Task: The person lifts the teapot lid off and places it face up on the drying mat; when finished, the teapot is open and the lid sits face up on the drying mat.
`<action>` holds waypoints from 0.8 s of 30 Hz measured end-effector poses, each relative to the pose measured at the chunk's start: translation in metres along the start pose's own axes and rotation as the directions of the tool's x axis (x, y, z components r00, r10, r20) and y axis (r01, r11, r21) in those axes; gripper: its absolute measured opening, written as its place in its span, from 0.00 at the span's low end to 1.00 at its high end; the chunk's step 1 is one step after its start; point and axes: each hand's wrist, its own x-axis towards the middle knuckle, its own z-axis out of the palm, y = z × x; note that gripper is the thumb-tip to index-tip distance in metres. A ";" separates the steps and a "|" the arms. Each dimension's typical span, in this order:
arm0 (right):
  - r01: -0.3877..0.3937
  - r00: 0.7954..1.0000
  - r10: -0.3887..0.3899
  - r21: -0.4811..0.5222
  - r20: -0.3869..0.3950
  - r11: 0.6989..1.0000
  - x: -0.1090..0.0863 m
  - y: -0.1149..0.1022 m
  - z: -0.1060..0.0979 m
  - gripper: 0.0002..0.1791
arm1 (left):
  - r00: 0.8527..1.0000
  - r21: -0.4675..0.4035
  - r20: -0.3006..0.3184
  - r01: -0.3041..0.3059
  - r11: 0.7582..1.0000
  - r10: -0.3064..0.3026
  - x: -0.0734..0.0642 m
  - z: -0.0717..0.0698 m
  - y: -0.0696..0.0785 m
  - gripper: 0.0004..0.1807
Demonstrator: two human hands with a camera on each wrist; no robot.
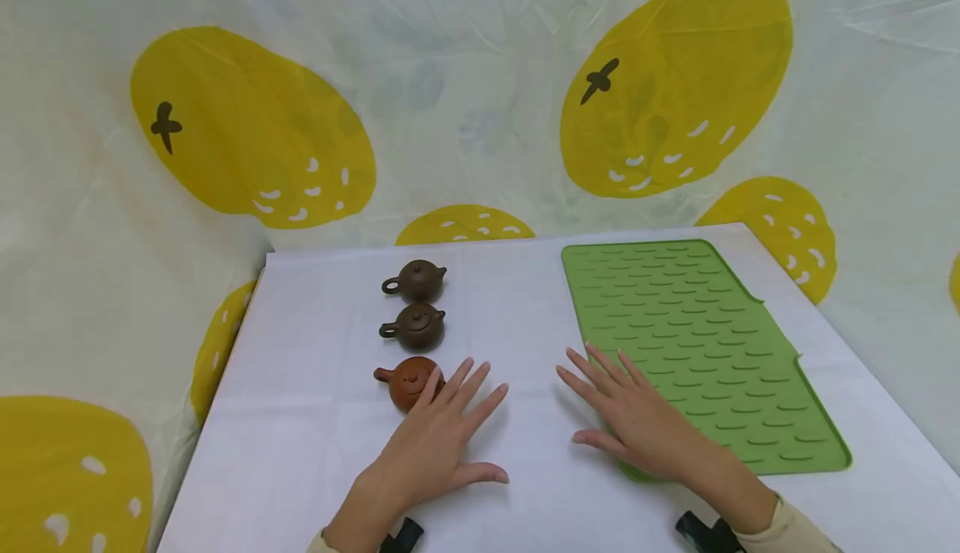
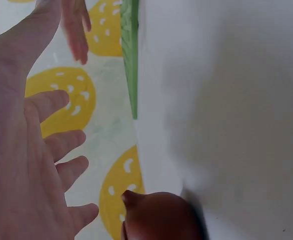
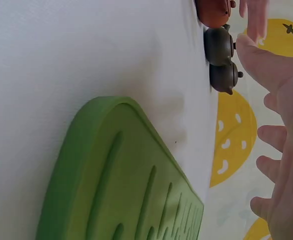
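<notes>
While both palms face down above the worktop [image 1: 300, 403], the left hand [image 1: 438, 436] and right hand [image 1: 648, 424] are spread wide, fingers nearly straight, with hold of nothing. The left fingers point to about 1 o'clock, its thumb to 3; the right fingers point to about 11, its thumb to 9. At the left hand's 11 o'clock sits a reddish-brown teapot [image 1: 409, 380], partly hidden by its fingertips in the head view, though the left wrist view shows the hand apart from it. Toward 12 o'clock beyond that pot stand a nearer dark teapot [image 1: 420, 328] and a farther dark teapot [image 1: 418, 281], close together, handles to 9; whether those two touch, I cannot tell. A green mat [image 1: 690, 345] lies from the right hand's 12 round to 3 o'clock, its 9 o'clock edge passing under the fingers and its far edge near the worktop's 12 o'clock edge. Between pots and mat runs a broad strip of white cloth [image 1: 510, 311], and another stretches from the pots to the worktop's 9 o'clock edge.
</notes>
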 end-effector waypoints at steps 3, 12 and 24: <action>-0.009 1.000 0.009 0.013 0.011 1.000 0.002 -0.001 -0.001 0.46 | 1.000 0.014 -0.025 0.015 1.000 -0.015 -0.001 -0.007 -0.002 0.52; 0.020 0.999 -0.022 0.057 0.025 0.998 0.018 -0.005 -0.007 0.43 | 0.952 0.034 -0.233 0.211 0.977 -0.197 -0.011 -0.027 -0.028 0.47; 0.123 0.992 -0.120 0.077 -0.047 0.989 0.044 -0.010 -0.002 0.42 | 0.772 -0.146 -0.444 0.438 0.887 -0.455 -0.030 -0.026 -0.069 0.25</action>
